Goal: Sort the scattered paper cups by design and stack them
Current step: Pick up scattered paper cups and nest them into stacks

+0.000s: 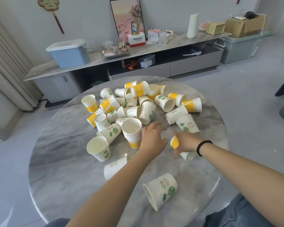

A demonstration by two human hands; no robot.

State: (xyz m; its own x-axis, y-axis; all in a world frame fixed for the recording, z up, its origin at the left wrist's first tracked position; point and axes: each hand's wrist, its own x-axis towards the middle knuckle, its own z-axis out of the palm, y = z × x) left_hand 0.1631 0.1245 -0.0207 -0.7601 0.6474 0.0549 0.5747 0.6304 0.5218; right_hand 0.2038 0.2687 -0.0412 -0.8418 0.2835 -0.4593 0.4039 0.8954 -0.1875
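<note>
Head view, looking down on a round marble table (69,169) with paper cups strewn across it. Early going, by the look of it. One upright stack of yellow cups (132,133) near the middle, nested several deep, yellow band showing at the bottom. Just beside it, the left hand (152,138), fingers spread and loose, holding nothing, close to the stack's right side and maybe brushing it. To the right, the right hand (185,142), black band on the wrist, closed around a yellow striped cup (175,142) lying on its side, apparently on its way to the stack.

Beyond the hands, a big jumble (138,102) of yellow and green-leaf cups, some upright, most tipped over, a few nested in short runs such as the leaf-print bundle (147,113). No proper stack of the leaf design to be seen yet. Nearer the body, loose leaf cups: one upright at left (98,150), one on its side under the left forearm (115,167), one on its side at the front (161,190).

Judged from this: one design begun, the other untouched, most of the sorting left.
</note>
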